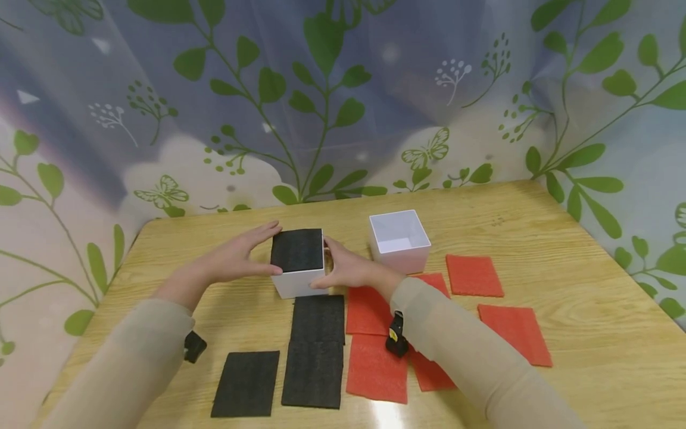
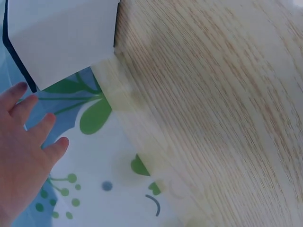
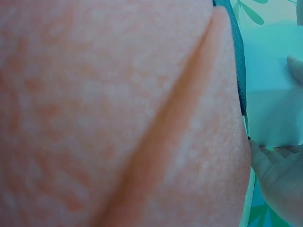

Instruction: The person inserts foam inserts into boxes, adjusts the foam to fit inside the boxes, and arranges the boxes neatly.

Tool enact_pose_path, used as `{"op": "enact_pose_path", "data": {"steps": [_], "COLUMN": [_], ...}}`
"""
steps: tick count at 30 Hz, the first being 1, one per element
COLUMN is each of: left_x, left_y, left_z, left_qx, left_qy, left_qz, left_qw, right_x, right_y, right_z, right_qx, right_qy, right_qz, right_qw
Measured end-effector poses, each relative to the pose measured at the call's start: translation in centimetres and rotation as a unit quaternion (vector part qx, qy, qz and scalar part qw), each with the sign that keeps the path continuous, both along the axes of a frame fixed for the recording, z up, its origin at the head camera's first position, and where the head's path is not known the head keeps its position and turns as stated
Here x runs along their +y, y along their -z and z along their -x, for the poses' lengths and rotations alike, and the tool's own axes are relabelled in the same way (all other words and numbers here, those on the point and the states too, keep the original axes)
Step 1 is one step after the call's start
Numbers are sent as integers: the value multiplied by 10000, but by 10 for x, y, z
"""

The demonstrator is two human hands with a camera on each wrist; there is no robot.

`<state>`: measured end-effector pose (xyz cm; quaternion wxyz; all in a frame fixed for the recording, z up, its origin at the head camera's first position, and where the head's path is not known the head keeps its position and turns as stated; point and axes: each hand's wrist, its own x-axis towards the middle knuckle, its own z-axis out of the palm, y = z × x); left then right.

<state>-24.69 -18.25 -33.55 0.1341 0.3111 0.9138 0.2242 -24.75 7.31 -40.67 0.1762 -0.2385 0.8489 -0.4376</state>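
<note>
Flanking a white box [image 1: 300, 285] on a wooden bench [image 1: 589, 298], a person's left hand [image 1: 238, 259] has its fingers straight and spread wide, the thumb at the near corner and none curled round anything. Closer to the person lies a lone black square [image 1: 245, 384]. Another, the top square [image 1: 297, 250], sits over the box nearly flush with its rim, perhaps why both hands frame the sides rather than the top. Two adjoining black squares [image 1: 313, 372] lie just in front, apparently placed within reach. At the box's right, the right hand [image 1: 351, 268] grips the near corner, its thumb bent across the front and its other fingers partly hidden along the side. Farther right, red squares [image 1: 377, 369] spread before and beside a second, open-topped box [image 1: 399, 262], a split that suggests grouping by colour.
</note>
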Motion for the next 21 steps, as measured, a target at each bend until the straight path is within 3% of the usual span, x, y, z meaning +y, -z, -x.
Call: {"op": "enact_pose_path", "data": {"steps": [21], "left_x": [0], "left_y": [11], "left_z": [2], "left_qx": [-258], "left_qy": [-109], "left_qz": [-146], "left_qw": [9995], "right_x": [1], "right_y": [-2], "right_z": [-2], "right_qx": [-73], "right_qy": [41], "right_qz": [-173], "right_qw": [9998]}}
